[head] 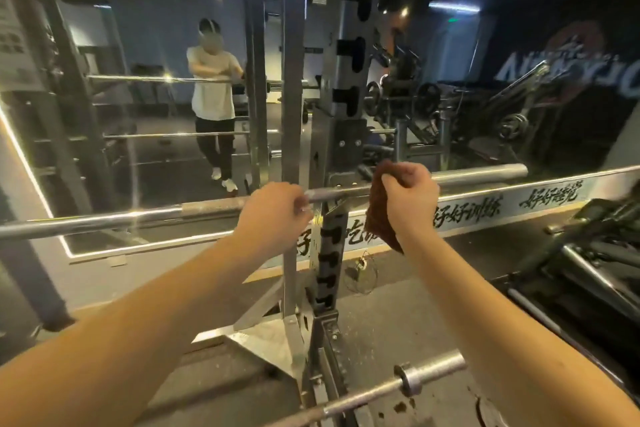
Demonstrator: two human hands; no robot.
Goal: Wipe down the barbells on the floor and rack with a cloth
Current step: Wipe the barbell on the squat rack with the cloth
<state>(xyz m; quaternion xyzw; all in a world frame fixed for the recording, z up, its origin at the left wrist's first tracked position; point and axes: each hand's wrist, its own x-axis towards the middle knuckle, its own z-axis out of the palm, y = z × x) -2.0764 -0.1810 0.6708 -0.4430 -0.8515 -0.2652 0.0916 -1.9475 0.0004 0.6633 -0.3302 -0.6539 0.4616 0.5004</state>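
Note:
A steel barbell (104,222) lies across the rack at chest height, running from the left edge to its thick sleeve at the right. My left hand (273,211) grips the bar just left of the rack upright. My right hand (410,196) holds a brown cloth (381,215) against the bar near the sleeve, and the cloth hangs down below my wrist. A second barbell (408,381) lies low on the floor at the bottom, its sleeve end pointing right.
The rack's grey upright (292,80) and black-notched post (329,253) stand right behind the bar. A wall mirror (156,114) shows a person's reflection. Gym machines (595,253) crowd the right side. A triangular steel base plate (273,347) sits on the floor.

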